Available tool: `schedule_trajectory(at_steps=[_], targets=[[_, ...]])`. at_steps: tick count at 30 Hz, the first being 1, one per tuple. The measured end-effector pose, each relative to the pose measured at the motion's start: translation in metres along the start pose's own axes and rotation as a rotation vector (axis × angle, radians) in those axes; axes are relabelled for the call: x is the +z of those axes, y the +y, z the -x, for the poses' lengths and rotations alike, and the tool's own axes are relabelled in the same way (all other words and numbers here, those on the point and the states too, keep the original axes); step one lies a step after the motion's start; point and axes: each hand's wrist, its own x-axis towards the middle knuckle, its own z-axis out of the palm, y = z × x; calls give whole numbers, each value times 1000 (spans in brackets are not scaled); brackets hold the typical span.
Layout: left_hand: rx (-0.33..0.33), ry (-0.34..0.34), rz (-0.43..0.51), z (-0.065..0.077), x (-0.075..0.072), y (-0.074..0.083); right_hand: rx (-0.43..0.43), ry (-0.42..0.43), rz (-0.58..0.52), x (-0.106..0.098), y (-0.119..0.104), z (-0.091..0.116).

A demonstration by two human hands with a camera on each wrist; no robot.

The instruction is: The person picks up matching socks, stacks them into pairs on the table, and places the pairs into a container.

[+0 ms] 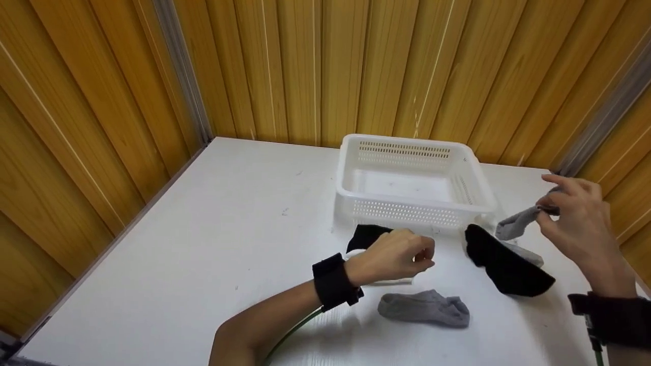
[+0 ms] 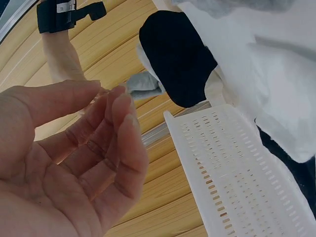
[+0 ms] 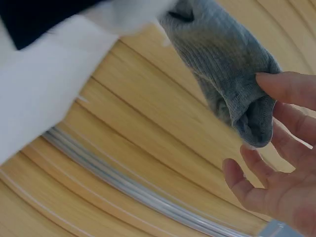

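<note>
At the right, my right hand (image 1: 580,218) pinches a grey sock (image 1: 516,223) between thumb and fingers, above the table. In the right wrist view the sock's ribbed fabric (image 3: 222,54) hangs away from the thumb. My left hand (image 1: 394,259) hovers with loosely curled fingers; the left wrist view shows nothing in its palm. Partly hidden beneath it are a black sock (image 1: 366,236) and a white cloth item. Another grey sock (image 1: 424,308) lies flat nearer the front. A black sock (image 1: 513,269) overlaps a pale grey sock (image 1: 529,254) below the right hand.
A white perforated basket (image 1: 414,206) stands at the back of the white table (image 1: 203,239), with no items visible inside. Wood-patterned panels (image 1: 335,71) enclose the back and sides. A green cable (image 1: 292,333) runs along the left forearm.
</note>
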Motion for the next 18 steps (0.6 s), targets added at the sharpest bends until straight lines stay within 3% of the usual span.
schedule_trajectory(at_steps=[3,7,13,16,18], targets=[[14,43,1,-8,-1,-1,-46,17,-1,-7,-18,-2],[32,156,-3,-15,-2,-2,-126,38,-47,-11,-41,0],[-37,289,14,-18,-4,-3,-196,36,-164,-10,-70,10],[-29,316,93,-19,-8,-6,-195,18,-287,-9,-76,16],[10,300,213,-19,-11,-10,-193,13,-382,-5,-77,21]])
